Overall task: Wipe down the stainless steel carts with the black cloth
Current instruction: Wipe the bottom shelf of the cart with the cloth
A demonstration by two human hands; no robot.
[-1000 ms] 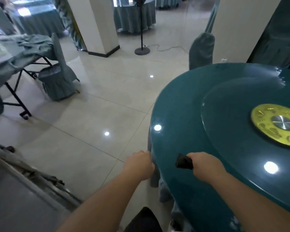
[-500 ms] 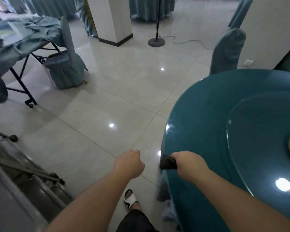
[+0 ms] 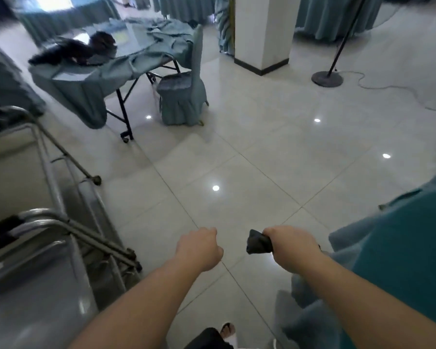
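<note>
My right hand point(image 3: 291, 244) is closed around a bunched black cloth point(image 3: 258, 245), which sticks out to the left of the fist above the floor. My left hand point(image 3: 200, 249) is a closed fist with nothing in it, a short way left of the cloth. Stainless steel carts point(image 3: 33, 243) stand at the lower left, with tubular handles and flat shelves; both hands are apart from them, to their right.
The round teal-covered table point(image 3: 398, 250) fills the lower right. A folding table with teal cloths point(image 3: 106, 69) and a covered chair point(image 3: 184, 96) stand ahead left. A white pillar point(image 3: 261, 31) and a stand's round base point(image 3: 327, 78) with a cable are farther off on the tiled floor.
The view has swung left, away from the round table and toward the carts. Both hands now hang over the floor instead of the table's edge. The cloth stays in my right hand.
</note>
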